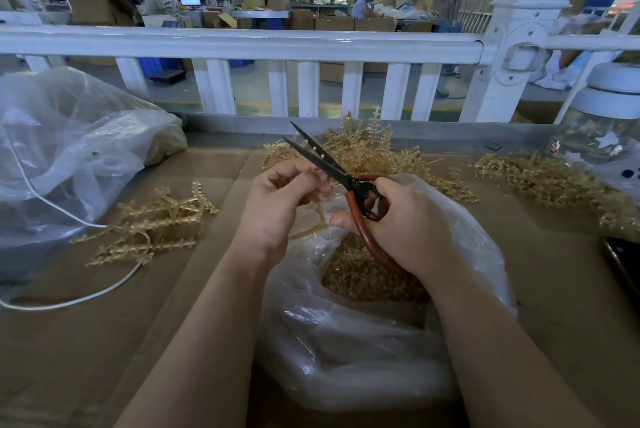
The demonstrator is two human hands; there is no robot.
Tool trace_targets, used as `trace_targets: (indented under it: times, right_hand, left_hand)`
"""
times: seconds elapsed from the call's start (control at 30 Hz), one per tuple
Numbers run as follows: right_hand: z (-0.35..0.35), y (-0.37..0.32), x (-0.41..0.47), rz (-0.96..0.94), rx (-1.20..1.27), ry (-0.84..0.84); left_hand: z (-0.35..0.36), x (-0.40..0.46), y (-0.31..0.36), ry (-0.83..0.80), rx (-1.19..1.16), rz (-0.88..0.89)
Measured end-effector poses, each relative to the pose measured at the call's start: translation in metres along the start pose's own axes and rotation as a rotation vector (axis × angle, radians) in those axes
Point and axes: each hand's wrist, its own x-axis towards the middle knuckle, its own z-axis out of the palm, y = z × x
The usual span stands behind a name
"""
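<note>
My right hand [405, 223] grips the red-brown handles of black scissors [325, 164], whose blades stand parted and point up and to the left. My left hand [280, 199] pinches a tan plastic sprue strip [317, 216] that runs up between the blades and hangs below the fingers. Both hands hover over an open clear plastic bag [346, 341] holding several small tan cut pieces [360, 278].
Piles of tan sprue branches lie at left [149, 223], behind the hands [374, 150] and at right [540, 178] on the cardboard-covered table [104, 341]. A large plastic bag [62, 136] and white cable [69, 303] sit left. A white railing [242, 43] stands behind; a dark phone [623, 264] lies right.
</note>
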Motion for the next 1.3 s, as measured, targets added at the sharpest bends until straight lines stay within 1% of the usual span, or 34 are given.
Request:
trace_targets:
  times: [0.33,0.43,0.53,0.63,0.83,1.1,1.3]
  right_hand:
    - [0.0000,0.0007,0.0002,0.022,0.059,-0.038]
    - [-0.0001,0.0036,0.0013,0.035,0.019,-0.028]
    - [-0.0011,0.0034,0.0013,0.036,0.008,-0.029]
    - [-0.0024,0.0010,0.0012,0.037,0.033,-0.053]
    - [-0.0013,0.0033,0.0014,0.037,-0.010,-0.040]
    - [-0.0028,-0.0007,-0.0003,0.013,-0.026,-0.016]
    - [-0.0012,0.0008,-0.0006,-0.001,-0.049,0.028]
  left_hand:
    - [-0.0035,0.0003,0.0012,-0.058,0.021,-0.050]
    - [-0.0044,0.0009,0.0017,0.018,-0.006,-0.045]
    - [-0.0048,0.0017,0.0010,0.110,-0.021,0.001]
    - [-0.0033,0.0013,0.0029,0.130,-0.060,0.025]
    - [-0.0045,0.0009,0.0034,0.107,-0.024,0.042]
    - [-0.0065,0.0015,-0.0019,0.044,0.109,0.085]
    - [-0.0027,-0.0003,-0.0006,0.045,0.089,0.063]
